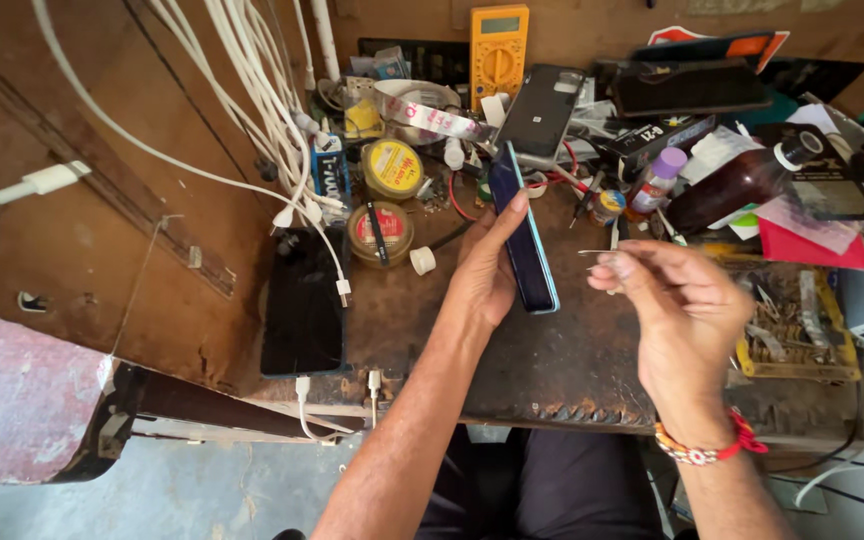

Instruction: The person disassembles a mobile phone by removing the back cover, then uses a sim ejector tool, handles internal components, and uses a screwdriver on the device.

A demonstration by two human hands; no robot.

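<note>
While the worn wooden workbench (pixel 572 360) lay crowded with clutter, the left hand (pixel 482 270) gripped a blue-edged smartphone (pixel 524 232) on edge above its middle, fingers wrapped behind, thumb along the frame. Just right of it, the right hand (pixel 677 305) pinched thin metal tweezers (pixel 607 253), tips toward the phone, not touching. A black phone (pixel 302 305) lay flat at left. A yellow multimeter (pixel 498 45) stood behind.
</note>
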